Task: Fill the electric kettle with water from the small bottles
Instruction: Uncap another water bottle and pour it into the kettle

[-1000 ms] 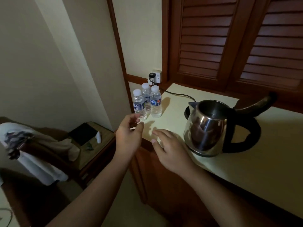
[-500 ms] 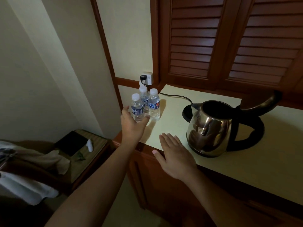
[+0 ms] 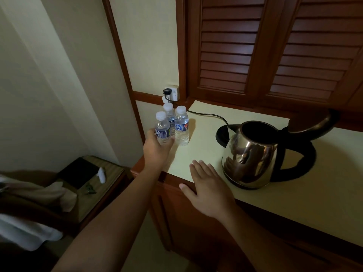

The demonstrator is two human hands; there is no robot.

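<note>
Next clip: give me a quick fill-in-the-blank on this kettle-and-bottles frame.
1. The left hand grips the nearest bottle, one of ____ standing together.
2. The kettle stands with its lid ____.
3. The right hand lies ____ on the counter, holding nothing.

Missing words: three; open; flat.

My left arm stretches forward, and my left hand (image 3: 157,149) curls round the lower part of the front water bottle (image 3: 162,128), thumb on one side, fingers on the other. My right hand (image 3: 208,188) is palm down, fingers straight and together, at the front edge of the bench (image 3: 196,132).
</note>
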